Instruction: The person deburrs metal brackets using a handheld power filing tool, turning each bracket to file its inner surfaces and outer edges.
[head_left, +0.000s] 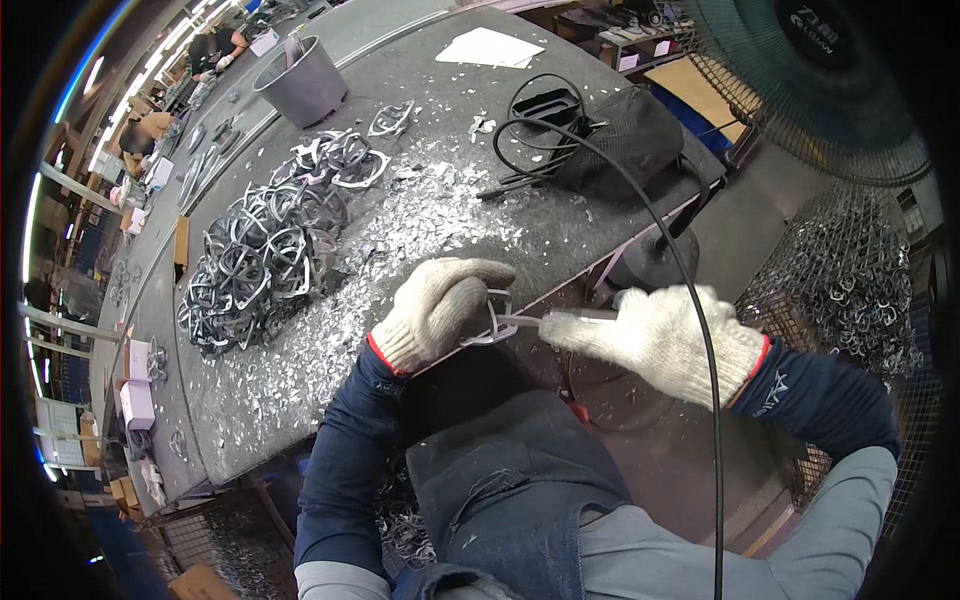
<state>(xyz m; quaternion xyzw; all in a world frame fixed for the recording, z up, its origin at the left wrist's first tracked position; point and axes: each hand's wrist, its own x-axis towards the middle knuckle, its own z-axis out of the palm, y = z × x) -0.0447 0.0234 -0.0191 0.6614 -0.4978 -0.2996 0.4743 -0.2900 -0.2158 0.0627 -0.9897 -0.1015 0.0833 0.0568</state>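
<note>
My left hand (445, 305), in a white knit glove, grips a grey metal frame-shaped part (500, 318) at the table's near edge. My right hand (660, 338), also gloved, holds a slim hand tool (580, 316) whose tip touches that part. A black cable (700, 330) runs from near my right hand back across the table. A big pile of similar grey parts (265, 260) lies on the table to the left of my left hand.
The grey table (420, 90) is strewn with metal shavings (420, 215). A grey bucket (305, 80), a black tray (548, 104), a dark mesh bag (625, 135) and a white sheet (490, 48) lie farther back. A wire basket of parts (850, 280) stands right, a fan (820, 70) above it.
</note>
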